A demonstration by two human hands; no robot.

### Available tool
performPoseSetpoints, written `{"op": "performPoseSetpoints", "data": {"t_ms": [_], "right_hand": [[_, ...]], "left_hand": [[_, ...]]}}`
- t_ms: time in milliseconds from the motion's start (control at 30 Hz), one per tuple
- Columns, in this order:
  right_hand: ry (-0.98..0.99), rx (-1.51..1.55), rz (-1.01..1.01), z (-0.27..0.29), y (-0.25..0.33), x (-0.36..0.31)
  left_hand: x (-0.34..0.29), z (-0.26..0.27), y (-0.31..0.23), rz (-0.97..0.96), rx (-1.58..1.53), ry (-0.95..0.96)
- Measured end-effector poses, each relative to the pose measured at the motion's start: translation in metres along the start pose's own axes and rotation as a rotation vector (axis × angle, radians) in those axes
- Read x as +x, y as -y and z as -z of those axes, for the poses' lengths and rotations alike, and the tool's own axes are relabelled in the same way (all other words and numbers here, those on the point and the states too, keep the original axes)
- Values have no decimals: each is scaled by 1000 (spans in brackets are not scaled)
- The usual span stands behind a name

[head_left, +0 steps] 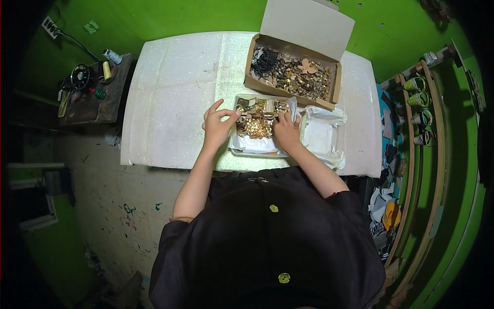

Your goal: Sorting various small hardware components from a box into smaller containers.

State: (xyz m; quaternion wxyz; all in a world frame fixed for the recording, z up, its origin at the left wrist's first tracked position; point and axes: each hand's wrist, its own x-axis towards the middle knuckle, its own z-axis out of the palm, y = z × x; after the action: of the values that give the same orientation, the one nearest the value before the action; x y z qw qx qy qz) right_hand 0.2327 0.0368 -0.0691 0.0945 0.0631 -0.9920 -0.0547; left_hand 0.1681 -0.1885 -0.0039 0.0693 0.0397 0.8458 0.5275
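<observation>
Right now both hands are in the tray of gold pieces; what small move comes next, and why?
Probably lift the left hand clear with the piece it seems to pinch at the tray edge. The right hand rests on the gold pieces, steadying them.

Your worktop (170, 92) has a glittery, rough white cover. The box (309, 26) is matt brown cardboard. The buckles (256, 117) are shiny gold metal, lying on crinkled glossy plastic (321, 135).
</observation>
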Motion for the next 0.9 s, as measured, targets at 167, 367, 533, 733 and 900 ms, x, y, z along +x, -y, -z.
{"op": "performPoseSetpoints", "data": {"t_ms": [167, 367, 533, 733, 900], "right_hand": [[-97, -4, 11, -6, -2, 6], [-69, 16, 58, 0, -3, 6], [-79, 136, 40, 17, 1, 0], [-153, 378, -310, 39, -14, 13], [-217, 366, -572, 54, -23, 33]], "left_hand": [[6, 4, 5, 6, -22, -16], [15, -2, 8, 14, -37, 2], [18, -4, 6, 26, -26, 13], [18, -8, -5, 22, 23, 36], [17, -20, -22, 44, 123, 98]]}}
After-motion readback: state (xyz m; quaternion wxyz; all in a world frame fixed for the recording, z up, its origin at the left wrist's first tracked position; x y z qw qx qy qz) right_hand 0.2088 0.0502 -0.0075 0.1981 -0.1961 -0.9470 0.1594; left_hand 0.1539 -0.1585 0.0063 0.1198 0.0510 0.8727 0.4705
